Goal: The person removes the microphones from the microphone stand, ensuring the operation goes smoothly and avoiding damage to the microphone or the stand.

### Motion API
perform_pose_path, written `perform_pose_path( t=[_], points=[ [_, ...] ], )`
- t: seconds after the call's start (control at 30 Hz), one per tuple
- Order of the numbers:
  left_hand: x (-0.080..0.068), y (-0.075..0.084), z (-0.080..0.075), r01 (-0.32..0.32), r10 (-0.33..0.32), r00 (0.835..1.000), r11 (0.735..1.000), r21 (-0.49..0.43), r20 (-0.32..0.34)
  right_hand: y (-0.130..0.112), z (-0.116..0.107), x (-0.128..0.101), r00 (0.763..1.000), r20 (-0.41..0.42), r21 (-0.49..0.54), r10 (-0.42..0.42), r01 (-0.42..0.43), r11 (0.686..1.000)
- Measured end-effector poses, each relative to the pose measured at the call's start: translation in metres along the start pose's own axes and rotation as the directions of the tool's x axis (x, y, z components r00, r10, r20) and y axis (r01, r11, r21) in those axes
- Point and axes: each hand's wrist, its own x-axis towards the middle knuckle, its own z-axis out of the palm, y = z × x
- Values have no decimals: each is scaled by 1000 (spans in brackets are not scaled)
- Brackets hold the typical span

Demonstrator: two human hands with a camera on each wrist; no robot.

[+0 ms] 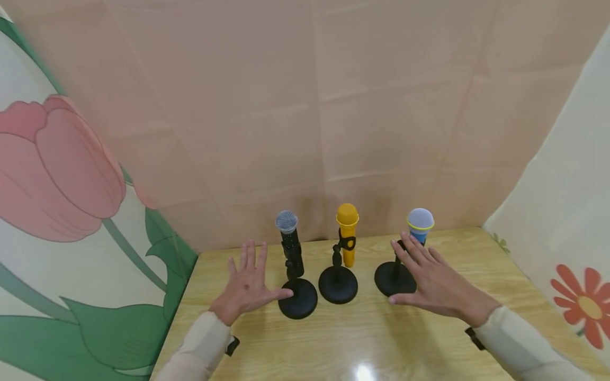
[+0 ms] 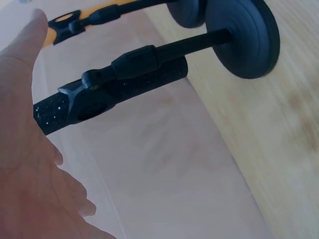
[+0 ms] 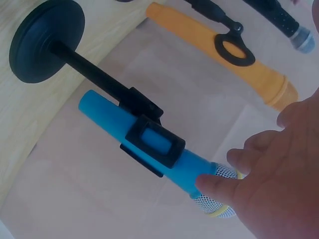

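Note:
Three microphones stand in black desk stands. My left hand (image 1: pixel 248 286) is beside the black speckled microphone (image 1: pixel 293 253), fingers spread and straight, holding nothing; its thumb overlaps that microphone's round stand base (image 1: pixel 299 302) in the head view. An orange microphone (image 1: pixel 349 233) is in the middle. On the right, my right hand (image 1: pixel 436 283) stretches its fingers out in front of the blue microphone (image 1: pixel 420 219) and partly hides it and its stand (image 1: pixel 393 280). One fingertip (image 3: pixel 214 185) overlaps the blue microphone's body just below its white mesh head in the right wrist view.
The stands are on a light wooden table (image 1: pixel 310 349) near its back edge. A plain pinkish cloth (image 1: pixel 305 116) hangs behind it. Flower-printed cloths, one with a pink tulip (image 1: pixel 62 169) and one with a red flower (image 1: pixel 588 306), border the sides.

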Motion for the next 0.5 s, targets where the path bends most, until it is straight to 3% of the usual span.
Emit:
perform_pose_path(
  t=[0.17,0.27,0.4,0.5],
  points=[
    [9,3,5,3,-3,1000,999,-38,-4,1,2,1,1000,-15,13,-11,11,1000],
    [16,5,10,17,-19,1000,991,-131,-10,2,5,2,999,-36,6,-32,32,999],
    [24,9,16,74,-82,997,950,-303,-14,2,7,3,997,-59,-9,-58,57,998],
    [29,12,22,111,-131,991,918,-380,-27,2,8,5,995,-70,-17,-68,67,998]
  ],
)
